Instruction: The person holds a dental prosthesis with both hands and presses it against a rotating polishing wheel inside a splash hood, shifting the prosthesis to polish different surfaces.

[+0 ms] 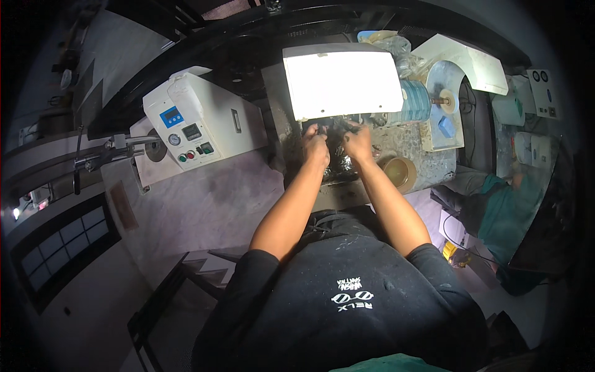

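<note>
From where I stand, reading the clock around the person's hands, the mottled grey counter (427, 168) is the biggest thing here. A white control box (211, 127) with a gauge and buttons stands at nine o'clock, and a bright white hood (342, 84) leans over the work at twelve. Below it, between the forearms, lies a dark, glossy bed (341, 162). A blue-tinted ribbed container (415, 100) is at two o'clock, a round brown-rimmed bowl (400, 173) at four, and a blue block (445, 127) near three.

The left hand (317, 150) is on the bed's left side and the right hand (357, 144) on its right, well apart from each other, fingers curled toward twelve under the hood's near edge. Whether either grip is pinching something I cannot tell; the fingertips sink into shadow and dark smears.

The bed itself looks wet, so I'd expect it to be slick, and stiff rather than soft. Any small dark piece at the fingertips would probably be light but slippery; I'd hold it by opposite edges at nine and three, thumbs nearest the body.
</note>
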Tool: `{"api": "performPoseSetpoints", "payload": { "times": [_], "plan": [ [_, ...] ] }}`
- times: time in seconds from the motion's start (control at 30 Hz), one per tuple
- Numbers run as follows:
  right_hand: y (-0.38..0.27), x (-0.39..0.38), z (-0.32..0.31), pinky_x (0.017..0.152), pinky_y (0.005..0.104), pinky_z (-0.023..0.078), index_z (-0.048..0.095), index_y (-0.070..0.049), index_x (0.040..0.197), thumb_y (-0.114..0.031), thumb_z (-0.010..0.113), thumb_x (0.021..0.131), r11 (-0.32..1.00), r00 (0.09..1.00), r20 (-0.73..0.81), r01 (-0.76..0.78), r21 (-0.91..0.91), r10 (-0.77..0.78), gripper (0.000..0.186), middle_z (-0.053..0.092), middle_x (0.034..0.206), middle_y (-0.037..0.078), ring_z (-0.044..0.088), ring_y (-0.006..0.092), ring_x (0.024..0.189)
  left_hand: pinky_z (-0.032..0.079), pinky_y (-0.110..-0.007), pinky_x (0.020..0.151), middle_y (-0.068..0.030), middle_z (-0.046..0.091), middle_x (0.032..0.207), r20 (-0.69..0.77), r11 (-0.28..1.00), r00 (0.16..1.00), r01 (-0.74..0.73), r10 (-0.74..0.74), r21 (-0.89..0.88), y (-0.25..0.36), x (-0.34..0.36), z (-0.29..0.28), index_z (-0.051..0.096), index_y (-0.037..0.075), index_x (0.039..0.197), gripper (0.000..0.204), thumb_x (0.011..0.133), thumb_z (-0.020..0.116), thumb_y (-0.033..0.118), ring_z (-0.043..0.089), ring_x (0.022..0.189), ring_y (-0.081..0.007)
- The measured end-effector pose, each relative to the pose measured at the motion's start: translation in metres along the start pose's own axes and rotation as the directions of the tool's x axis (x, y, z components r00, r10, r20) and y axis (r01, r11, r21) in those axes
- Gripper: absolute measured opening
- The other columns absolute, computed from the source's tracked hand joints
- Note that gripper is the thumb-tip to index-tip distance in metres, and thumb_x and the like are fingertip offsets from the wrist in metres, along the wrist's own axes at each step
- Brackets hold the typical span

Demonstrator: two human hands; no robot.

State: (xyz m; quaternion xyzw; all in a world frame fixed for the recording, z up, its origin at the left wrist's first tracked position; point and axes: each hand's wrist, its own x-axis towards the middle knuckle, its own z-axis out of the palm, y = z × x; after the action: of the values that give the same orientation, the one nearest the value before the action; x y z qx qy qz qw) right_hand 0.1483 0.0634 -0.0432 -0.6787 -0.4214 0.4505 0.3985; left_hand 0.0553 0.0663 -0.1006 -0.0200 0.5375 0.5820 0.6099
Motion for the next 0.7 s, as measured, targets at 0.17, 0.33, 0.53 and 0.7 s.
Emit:
{"api": "performPoseSetpoints", "payload": {
  "times": [0.17,0.33,0.53,0.7],
  "plan": [
    [-0.009,0.017,0.011,0.063,0.0296,0.047,0.065,0.003,0.086,0.0,0.049,0.066,0.976,0.985,-0.093,-0.156,-0.155,0.143,0.027,0.064,0.074,0.019,0.062,0.024,0.064,0.04,-0.024,0.076,-0.0058,0.054,0.09,-0.174,0.985,0.984,0.056,-0.028,0.163,0.013,0.006,0.009,0.053,0.001,0.095,0.032,0.07,0.042,-0.015,0.051,0.081,-0.0146],
    [-0.005,-0.009,-0.004,0.063,0.0283,0.047,0.065,0.003,0.089,0.0,0.054,0.068,1.0,0.999,0.029,0.031,-0.005,-0.031,0.024,0.066,0.076,0.016,0.061,0.0178,0.067,0.04,-0.023,0.074,-0.0056,0.054,0.085,0.145,0.999,0.989,0.016,-0.02,0.033,0.005,-0.011,-0.006,0.053,0.002,0.092,0.037,0.067,0.036,-0.018,0.051,0.079,-0.0141],
    [-0.013,0.01,0.007,0.064,0.0282,0.046,0.065,0.003,0.084,0.004,0.05,0.066,0.997,1.0,0.004,-0.01,-0.08,0.011,0.024,0.065,0.072,0.013,0.058,0.0157,0.064,0.036,-0.022,0.061,0.0014,0.05,0.077,-0.067,0.999,0.997,-0.028,0.027,-0.019,0.01,0.0,0.001,0.055,0.006,0.077,0.026,0.066,0.043,-0.015,0.047,0.07,-0.0107],
    [0.007,0.017,0.014,0.047,0.0278,0.039,0.059,0.009,0.072,0.005,0.046,0.064,0.985,0.987,-0.035,-0.153,0.085,0.156,0.016,0.058,0.067,0.006,0.047,0.0101,0.056,0.035,-0.022,0.058,0.0012,0.05,0.076,-0.065,0.993,0.994,-0.082,0.088,0.085,0.023,-0.003,0.005,0.055,0.007,0.074,0.023,0.066,0.045,-0.012,0.045,0.067,-0.0095]
  ]
}}
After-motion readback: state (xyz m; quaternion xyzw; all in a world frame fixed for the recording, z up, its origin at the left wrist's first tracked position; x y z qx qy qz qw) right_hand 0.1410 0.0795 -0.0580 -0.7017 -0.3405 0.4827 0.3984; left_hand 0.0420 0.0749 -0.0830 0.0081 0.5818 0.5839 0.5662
